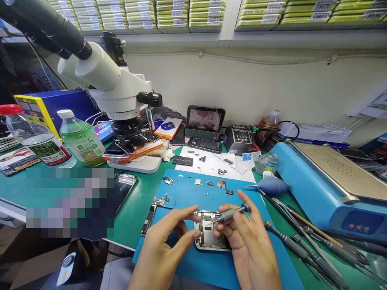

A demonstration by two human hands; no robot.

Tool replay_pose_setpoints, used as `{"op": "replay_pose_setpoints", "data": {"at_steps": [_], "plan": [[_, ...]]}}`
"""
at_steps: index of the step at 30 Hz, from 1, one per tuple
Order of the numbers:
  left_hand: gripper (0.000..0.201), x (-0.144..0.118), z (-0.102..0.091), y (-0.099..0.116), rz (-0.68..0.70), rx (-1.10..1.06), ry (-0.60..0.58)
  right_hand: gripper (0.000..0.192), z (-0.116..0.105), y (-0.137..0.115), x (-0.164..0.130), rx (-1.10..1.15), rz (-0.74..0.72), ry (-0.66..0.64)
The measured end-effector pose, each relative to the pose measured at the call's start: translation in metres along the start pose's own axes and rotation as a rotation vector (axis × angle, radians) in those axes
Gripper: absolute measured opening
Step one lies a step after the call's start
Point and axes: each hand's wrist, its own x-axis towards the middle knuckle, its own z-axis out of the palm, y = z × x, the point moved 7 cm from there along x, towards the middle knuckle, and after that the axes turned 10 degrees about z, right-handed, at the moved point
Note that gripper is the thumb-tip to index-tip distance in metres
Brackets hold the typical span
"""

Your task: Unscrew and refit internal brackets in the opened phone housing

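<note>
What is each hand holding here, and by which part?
The right hand grips a small screwdriver around its grey handle, tip down on the opened phone. The left hand steadies that phone with fingertips at its left edge.

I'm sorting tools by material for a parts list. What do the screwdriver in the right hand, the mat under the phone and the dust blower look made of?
The screwdriver looks like metal: dull grey, a knurled-looking handle, a thin bright tip. The mat seems to be silicone or rubber: matte blue, lying flat. The dust blower looks like soft rubber with a metal nozzle, a smooth blue bulb; that is less certain.
</note>
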Motion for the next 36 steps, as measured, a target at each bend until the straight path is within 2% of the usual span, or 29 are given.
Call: {"op": "replay_pose_setpoints", "data": {"at_steps": [2, 5, 8, 14, 18, 23, 29, 36], "plan": [[0.036, 0.002, 0.011, -0.005, -0.079, -0.229, -0.063, 0.082, 0.005, -0.002, -0.004, 0.017, 0.029, 0.002], [0.024, 0.003, 0.021, -0.008, -0.125, -0.356, -0.091, 0.078, 0.01, -0.005, -0.008, 0.019, 0.003, 0.04], [0.019, 0.003, 0.021, -0.007, -0.115, -0.356, -0.082, 0.079, 0.01, -0.001, -0.007, 0.019, 0.018, 0.042], [0.013, -0.001, 0.016, -0.002, -0.122, -0.301, 0.002, 0.08, 0.002, 0.009, 0.005, -0.015, 0.06, -0.075], [0.017, -0.002, 0.014, 0.003, -0.051, -0.212, 0.043, 0.073, -0.003, 0.012, 0.008, -0.029, 0.056, -0.096], [0.03, 0.0, 0.012, 0.01, 0.075, -0.122, 0.01, 0.075, -0.006, 0.014, 0.007, -0.033, 0.062, -0.091], [0.042, 0.002, 0.009, 0.015, 0.167, -0.051, -0.087, 0.076, -0.007, 0.014, 0.006, -0.047, 0.074, -0.064], [0.039, 0.002, 0.009, 0.014, 0.139, -0.082, -0.068, 0.071, -0.006, 0.013, 0.006, -0.027, 0.084, -0.068]]}}
